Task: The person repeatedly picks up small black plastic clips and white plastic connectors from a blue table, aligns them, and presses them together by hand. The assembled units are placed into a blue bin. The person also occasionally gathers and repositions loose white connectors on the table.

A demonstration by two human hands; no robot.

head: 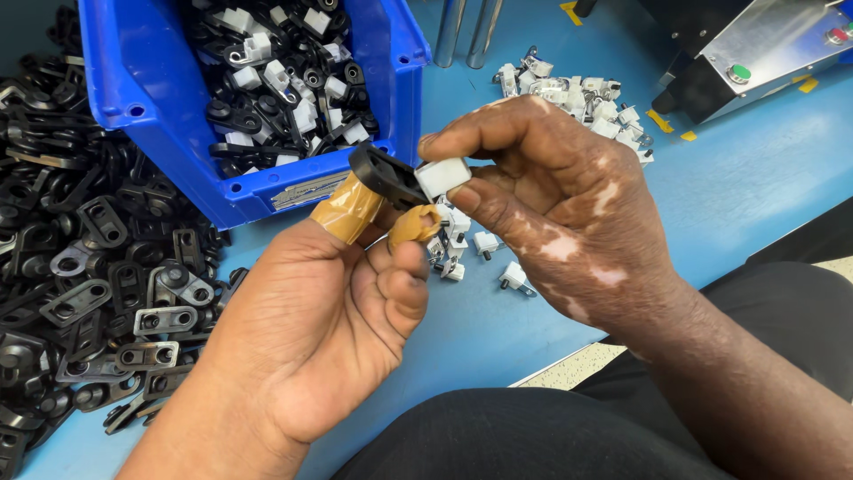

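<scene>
My left hand (329, 311) pinches a black plastic bracket (384, 174) between thumb and forefinger; both fingertips wear tan tape wraps. My right hand (555, 204) grips a small white plastic block (442, 176) pressed against the end of that bracket. The two hands meet above the blue table (737, 187), just in front of the blue bin (258, 187).
The blue bin holds several black-and-white assembled pieces (284, 80). A heap of black brackets (98, 258) covers the left of the table. White blocks lie in a pile (577, 98) at the back and loose (514, 277) under my hands. A metal machine (755, 53) stands back right.
</scene>
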